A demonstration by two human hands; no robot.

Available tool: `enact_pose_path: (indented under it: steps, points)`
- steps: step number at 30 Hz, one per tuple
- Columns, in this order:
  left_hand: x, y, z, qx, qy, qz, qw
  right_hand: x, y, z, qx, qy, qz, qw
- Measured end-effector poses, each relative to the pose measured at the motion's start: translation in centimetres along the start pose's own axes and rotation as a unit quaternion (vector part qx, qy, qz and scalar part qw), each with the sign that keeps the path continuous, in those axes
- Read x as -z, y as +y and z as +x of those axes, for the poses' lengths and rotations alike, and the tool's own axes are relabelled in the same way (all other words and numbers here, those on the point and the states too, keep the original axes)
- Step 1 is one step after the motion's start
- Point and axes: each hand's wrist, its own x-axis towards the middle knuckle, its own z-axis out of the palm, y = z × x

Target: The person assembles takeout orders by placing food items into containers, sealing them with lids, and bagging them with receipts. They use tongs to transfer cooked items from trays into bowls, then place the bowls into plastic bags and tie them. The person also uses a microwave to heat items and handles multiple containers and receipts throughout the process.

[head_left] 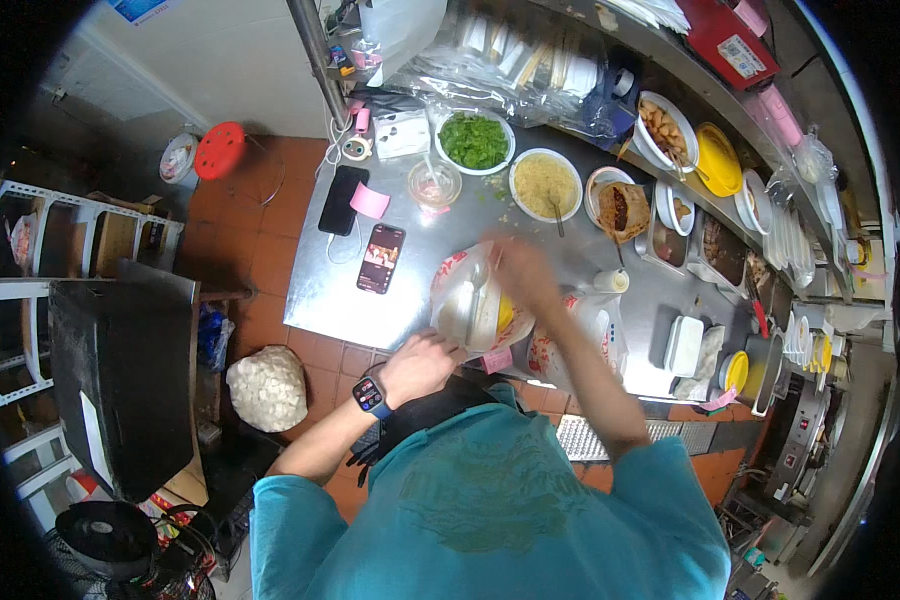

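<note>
A white plastic bag with red print (448,290) stands at the table's near edge, a pale container and something yellow inside it. My left hand (425,364), a watch on its wrist, has its fingers curled on the bag's near left rim. Over the bag's far right side is my right hand (526,274), smeared by motion; its fingers cannot be made out. To the right, close by my right forearm, sits a second printed plastic bag (610,335).
Farther back are bowls of chopped greens (473,141) and yellowish grated food (544,184), the latter with a spoon. Two phones (380,258) lie at left. A small white bottle (612,281), a white lidded box (683,345) and metal food trays (667,244) stand right.
</note>
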Motion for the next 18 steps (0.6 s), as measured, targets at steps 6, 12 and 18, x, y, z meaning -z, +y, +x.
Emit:
enact_pose_path:
  steps: [6, 12, 18]
  points:
    - [1.5, 3.3, 1.1, -0.035, 0.23, -0.079, 0.969, 12.3, 1.9, 24.7, -0.163, 0.272, -0.007, 0.948]
    - [1.7, 5.8, 2.1, 0.03, 0.256, -0.105, 0.961, 14.3, 3.5, 25.1, -0.095, 0.271, 0.12, 0.95]
    - [-3.1, 8.6, 6.7, -0.053, 0.119, -0.156, 0.979, 13.5, 6.2, -4.1, 0.089, 0.288, 0.416, 0.858]
